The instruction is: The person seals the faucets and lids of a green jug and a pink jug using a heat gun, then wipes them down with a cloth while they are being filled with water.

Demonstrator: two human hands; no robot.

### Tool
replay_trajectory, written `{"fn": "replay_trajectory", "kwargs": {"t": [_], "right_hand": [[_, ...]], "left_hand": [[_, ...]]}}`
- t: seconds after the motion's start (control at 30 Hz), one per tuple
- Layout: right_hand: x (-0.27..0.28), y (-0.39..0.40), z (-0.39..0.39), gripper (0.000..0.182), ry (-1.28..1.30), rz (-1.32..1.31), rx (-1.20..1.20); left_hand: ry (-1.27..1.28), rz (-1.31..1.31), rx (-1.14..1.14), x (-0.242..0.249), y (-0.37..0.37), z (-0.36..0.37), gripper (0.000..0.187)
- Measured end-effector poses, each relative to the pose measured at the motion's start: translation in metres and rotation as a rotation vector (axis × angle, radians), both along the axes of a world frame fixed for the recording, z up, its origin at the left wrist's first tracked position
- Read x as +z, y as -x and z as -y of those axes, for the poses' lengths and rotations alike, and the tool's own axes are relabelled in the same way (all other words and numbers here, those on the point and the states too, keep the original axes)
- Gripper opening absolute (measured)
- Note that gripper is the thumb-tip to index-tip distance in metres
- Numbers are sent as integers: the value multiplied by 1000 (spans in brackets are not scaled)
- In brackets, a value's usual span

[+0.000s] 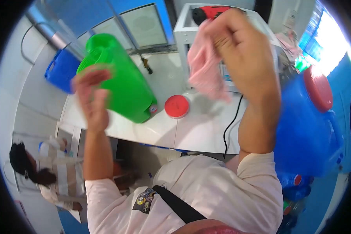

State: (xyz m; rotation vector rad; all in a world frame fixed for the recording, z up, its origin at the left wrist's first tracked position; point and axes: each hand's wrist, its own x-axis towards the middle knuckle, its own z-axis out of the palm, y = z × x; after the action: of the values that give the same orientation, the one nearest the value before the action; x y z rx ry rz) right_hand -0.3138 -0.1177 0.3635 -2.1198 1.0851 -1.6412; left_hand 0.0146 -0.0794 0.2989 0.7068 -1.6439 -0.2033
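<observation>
Landmark: the green container (130, 84), lying on the white counter (199, 136). The left hand (91, 97) is raised in front of its near left part, blocking the view of it; the fingers are loosely spread and grip nothing visible, and blur hides whether they touch it. The right hand (241, 50), right of the container, pinches the pink cloth (206, 64) above the counter. The cloth is soft, creased and bunched at the fingers, its blurred lower end hanging free. Further right stands the large blue jug (304, 128) with a red cap. Just right of the container lies the round red lid (176, 106), then the black cable (227, 130). Beyond, to the right, the white cabinet (182, 39), partly hidden by the right arm, bears a red-and-black object (218, 11). The smaller blue container (62, 70) is at the far left
</observation>
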Motion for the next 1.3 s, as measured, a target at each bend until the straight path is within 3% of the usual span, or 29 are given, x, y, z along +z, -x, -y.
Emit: {"fn": "replay_trajectory", "kwargs": {"t": [0.03,0.07,0.13,0.17,0.23,0.3,0.33,0.47,0.53,0.57,0.6,0.63,0.67,0.7,0.77,0.8,0.83,0.87,0.9,0.97,1.03,1.07,1.13,1.17,1.2,1.23,1.3], "right_hand": [[-6,-11,-1,19,-53,-56,194],[-11,-20,-1,19,-52,-61,234],[-25,-34,2,16,-117,-194,347],[-36,-42,5,25,-31,-138,334],[-46,-42,11,26,2,-111,362],[-51,-37,12,26,33,-77,380],[-53,-33,12,28,-74,-19,441],[-63,-20,18,31,-349,51,620],[-64,-10,25,28,-460,101,716],[-64,-7,29,26,-568,149,802],[-77,-8,42,26,-575,149,814],[-104,-16,60,24,-743,481,1134],[-131,-25,70,24,-901,829,1441],[-150,-35,68,32,-1172,888,1305],[-205,-59,56,48,-1311,773,1247],[-230,-66,45,55,-1189,623,1334],[-233,-66,33,55,-1196,616,1349],[-233,-66,22,55,-1226,792,1494],[-233,-66,15,55,-1247,978,1632],[-232,-66,12,54,-1326,1013,1565],[-236,-68,14,50,-1401,1042,1494],[-230,-74,15,50,-1403,1040,1498],[-208,-90,15,42,-966,648,1332],[-198,-101,15,37,-730,501,1217],[-182,-115,15,37,-737,495,1220],[-166,-128,15,37,-417,264,1041],[-149,-161,24,38,-116,31,852]], "left_hand": [[-87,44,-135,5,36,-4,62],[-171,75,-230,5,56,-4,75],[-255,66,-170,-5,86,-9,64],[-256,63,-146,-7,85,-12,64],[-462,205,139,-12,85,-14,37],[-361,246,196,-18,82,-12,27],[-255,291,238,-20,82,-13,19],[-208,416,344,-17,84,-20,18],[-184,333,152,-17,84,-17,20],[-193,333,161,-16,85,-19,20],[-364,232,117,-12,88,-22,21],[-535,126,74,-11,89,-25,23],[-540,122,88,-12,93,-24,23],[-568,144,144,-14,98,-20,23],[-685,231,307,-15,101,-13,23],[-684,227,325,-21,95,-10,23],[-471,338,375,-29,89,-8,24],[-258,449,418,-34,83,-7,25],[-320,475,492,-28,67,-14,22],[-217,260,591,-25,20,-16,22],[-37,-132,448,-16,-36,-4,23],[-27,-263,530,-7,-63,5,26],[-106,-398,588,5,-105,33,33],[-156,-377,561,7,-122,50,38],[-211,-357,533,9,-139,65,44],[-307,-401,453,11,-151,79,53],[-410,-457,378,10,-164,99,62]]}}
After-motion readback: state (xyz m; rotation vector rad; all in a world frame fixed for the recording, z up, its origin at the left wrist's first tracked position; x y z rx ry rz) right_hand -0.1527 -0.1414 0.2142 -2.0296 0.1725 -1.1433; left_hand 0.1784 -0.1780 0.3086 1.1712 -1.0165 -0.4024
